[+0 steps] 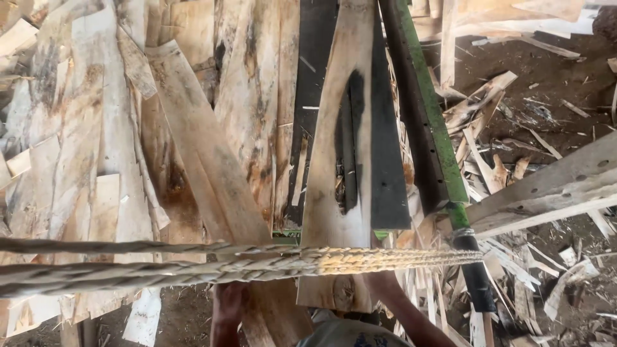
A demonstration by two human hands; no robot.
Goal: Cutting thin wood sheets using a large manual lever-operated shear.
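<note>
Only 2 forearms are seen at the bottom edge, and both hands are hidden. The left forearm [226, 315] rises beneath a long brownish plank [212, 167], and the right forearm [402, 311] rises beside a pale slab [337, 193] with a dark split down its middle. Whether either hand is clenched, released or grasping cannot be told, since the wood and a band of twisted rope [257, 263] cover them.

The rope is stretched across the view from the left edge to a black-and-green bar [443, 167], which it meets at the right. It passes over the lower ends of the plank and the slab. The slab's foot lies just below the rope, between the 2 forearms. Dark boards [389, 173] are laid beneath and beside the slab.

To the left, a heap of rough pale offcuts [77, 128] is piled. To the right, a grey beam [553, 186] is set above bare earth [553, 83] strewn with splinters.
</note>
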